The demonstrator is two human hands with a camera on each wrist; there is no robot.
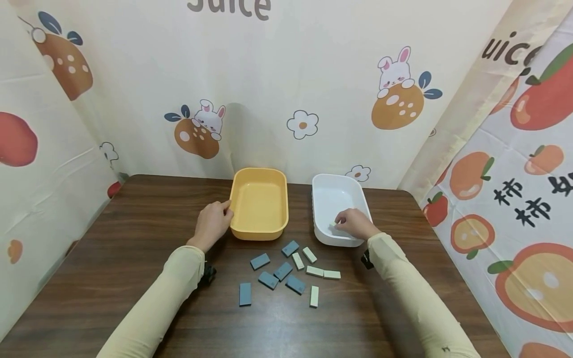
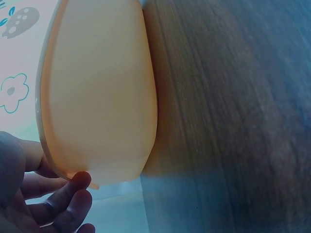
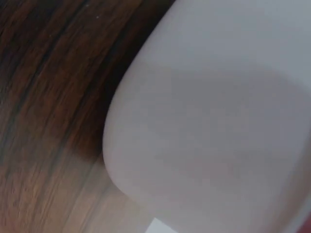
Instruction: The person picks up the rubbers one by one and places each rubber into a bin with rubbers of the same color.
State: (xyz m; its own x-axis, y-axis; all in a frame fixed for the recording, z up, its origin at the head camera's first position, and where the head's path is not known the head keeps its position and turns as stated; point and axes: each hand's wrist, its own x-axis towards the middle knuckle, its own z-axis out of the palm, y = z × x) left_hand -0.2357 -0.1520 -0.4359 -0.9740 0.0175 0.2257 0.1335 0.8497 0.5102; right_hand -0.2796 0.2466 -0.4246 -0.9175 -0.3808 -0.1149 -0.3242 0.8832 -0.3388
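Note:
My left hand (image 1: 211, 224) pinches the left rim of a yellow plastic bin (image 1: 237, 233); in the left wrist view the fingers (image 2: 73, 211) bend at the rim of that bin (image 2: 102, 87). My right hand (image 1: 355, 223) reaches into a white plastic bin (image 1: 319, 219), with a small pale green block (image 1: 333, 226) pinched at its fingertips. The right wrist view shows mostly the white bin's outer side (image 3: 204, 121), and the block is hidden there. In front of the bins lie several blue blocks (image 1: 268, 280) and several pale green blocks (image 1: 314, 296).
The brown wooden table (image 1: 197, 318) carries both bins near its back edge, with a gap between them. A printed curtain (image 1: 268, 74) hangs behind and along both sides. The loose blocks are scattered around the table's middle.

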